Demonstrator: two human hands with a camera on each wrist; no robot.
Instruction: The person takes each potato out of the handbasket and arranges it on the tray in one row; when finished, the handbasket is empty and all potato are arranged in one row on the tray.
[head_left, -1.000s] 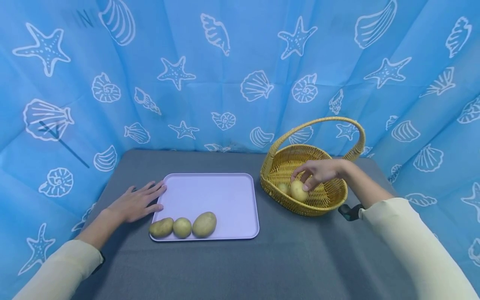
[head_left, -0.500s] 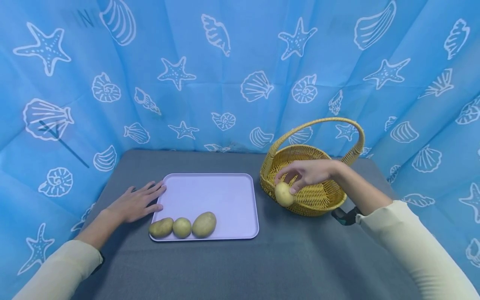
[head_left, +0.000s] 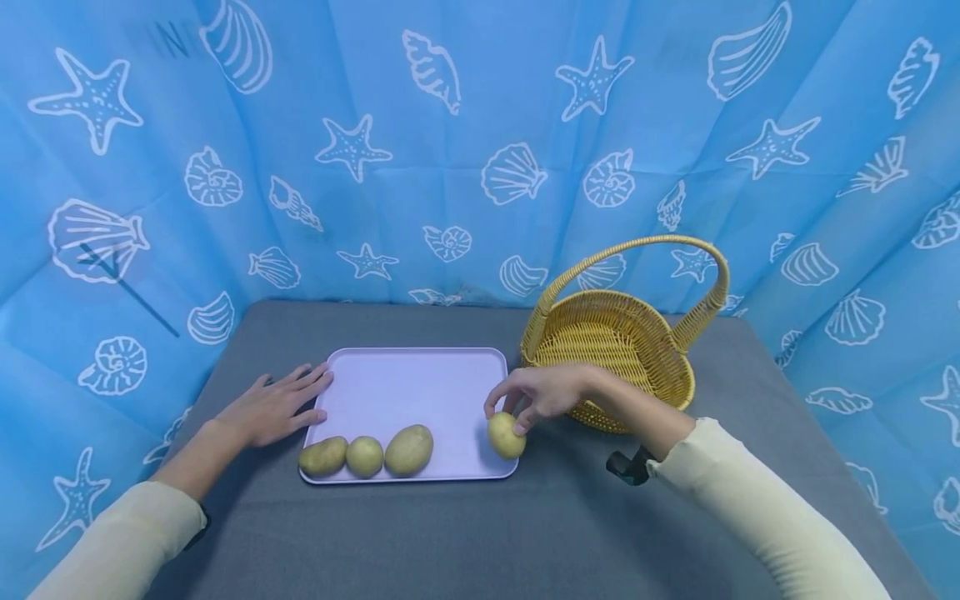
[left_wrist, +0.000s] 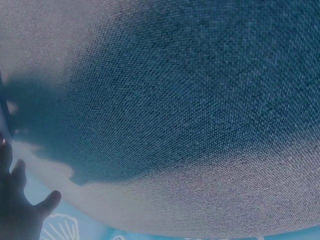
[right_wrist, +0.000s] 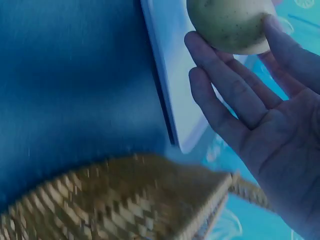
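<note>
Between thumb and fingertips, my right hand (head_left: 551, 390) pinches a round pale potato (head_left: 506, 438) over the right edge of the lilac tray (head_left: 420, 379). The right wrist view shows this potato (right_wrist: 230, 25) at the ends of the fingers. Along the tray's front edge lie three potatoes in a row: a long one (head_left: 322, 457) in the corner, a small round one (head_left: 364, 457) and a larger oval one (head_left: 408, 450). My left hand (head_left: 277, 408) lies with fingers spread at the tray's left edge, fingertips touching the rim.
A yellow wicker basket (head_left: 660, 342) with a tall arched handle (head_left: 622, 243) stands right of the tray. My right forearm covers its front part. Grey cloth (head_left: 420, 533) covers the table, and a blue shell-patterned curtain (head_left: 465, 200) hangs behind.
My right hand has lifted the round potato out of the basket and carried it left to the tray's right edge. My left hand stays where it was.
</note>
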